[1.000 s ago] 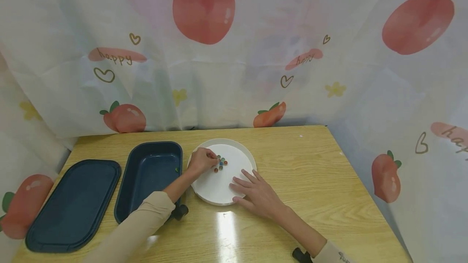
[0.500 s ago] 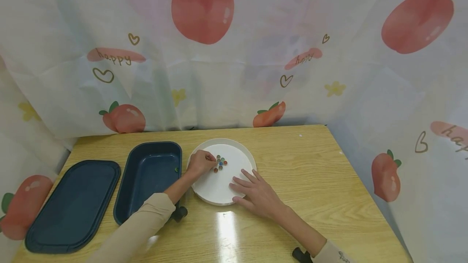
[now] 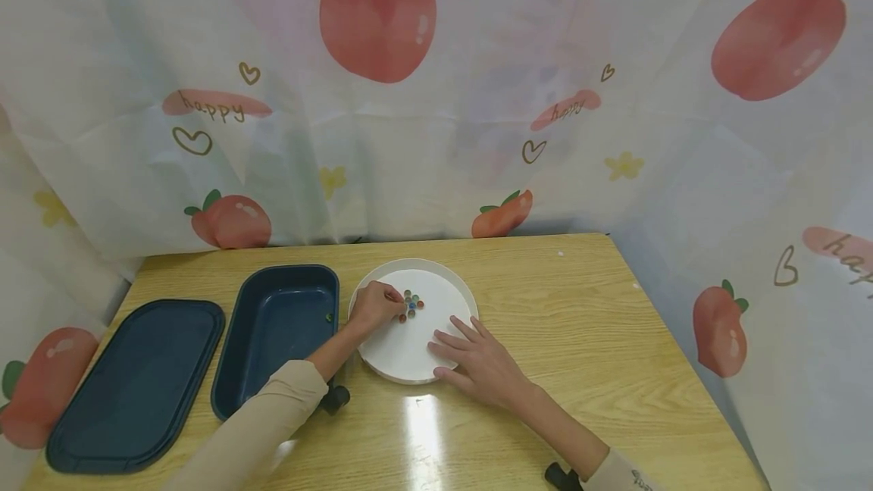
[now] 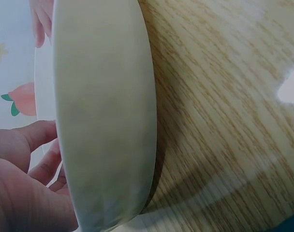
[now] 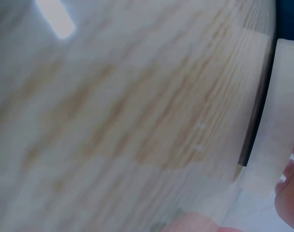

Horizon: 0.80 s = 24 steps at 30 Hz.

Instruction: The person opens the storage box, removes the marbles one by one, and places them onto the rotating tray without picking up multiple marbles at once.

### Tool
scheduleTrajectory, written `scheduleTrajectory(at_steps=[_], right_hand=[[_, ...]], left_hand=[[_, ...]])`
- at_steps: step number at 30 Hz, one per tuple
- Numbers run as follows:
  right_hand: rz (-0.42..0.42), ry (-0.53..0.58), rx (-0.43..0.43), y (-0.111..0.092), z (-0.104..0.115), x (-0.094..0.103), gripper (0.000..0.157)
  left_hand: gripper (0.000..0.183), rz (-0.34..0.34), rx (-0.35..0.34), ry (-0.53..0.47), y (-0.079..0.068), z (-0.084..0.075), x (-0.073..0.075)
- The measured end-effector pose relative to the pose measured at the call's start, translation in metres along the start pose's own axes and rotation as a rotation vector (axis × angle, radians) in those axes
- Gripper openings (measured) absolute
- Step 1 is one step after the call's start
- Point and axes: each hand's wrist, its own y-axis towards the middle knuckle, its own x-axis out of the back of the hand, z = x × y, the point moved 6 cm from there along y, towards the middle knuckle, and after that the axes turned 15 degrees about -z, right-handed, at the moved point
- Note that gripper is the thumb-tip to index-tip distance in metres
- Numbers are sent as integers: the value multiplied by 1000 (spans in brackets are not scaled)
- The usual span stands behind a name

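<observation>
Several small glass marbles [image 3: 411, 314], red, green and blue, lie clustered on a round white tray [image 3: 409, 358] with a raised rim. My left hand [image 3: 373, 307] reaches over the tray's left side, thumb and fingertips pinched together at the cluster's left edge, on what looks like a marble mostly hidden by the fingers. In the left wrist view the tray's wall [image 4: 106, 106] hides those fingertips. My right hand [image 3: 480, 364] rests spread over the tray's front right rim, fingers straight.
Left of the tray stands a deep dark blue box [image 3: 276, 339] with a small green marble [image 3: 330, 317] inside near its right wall. Its flat dark blue lid [image 3: 139, 385] lies farther left. A patterned curtain [image 3: 436, 157] hangs behind the wooden table [image 3: 586, 309].
My left hand shifts only very slightly at the marble cluster. The right hand stays still on the tray rim.
</observation>
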Motion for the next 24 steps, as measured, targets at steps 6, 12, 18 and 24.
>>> scheduleTrajectory(at_steps=[6,12,18,24], right_hand=[[14,-2,-7,0,0,-1,47],[25,-2,-15,-1,-1,-1,47],[21,3,-17,-1,0,0,47],[23,9,-20,0,0,-1,48]], left_hand=[[6,-6,-7,-20,0,-2,4],[7,-7,-38,-66,-3,-16,15],[12,-1,-48,-154,-6,-30,32],[19,20,-56,-218,-5,-31,58]])
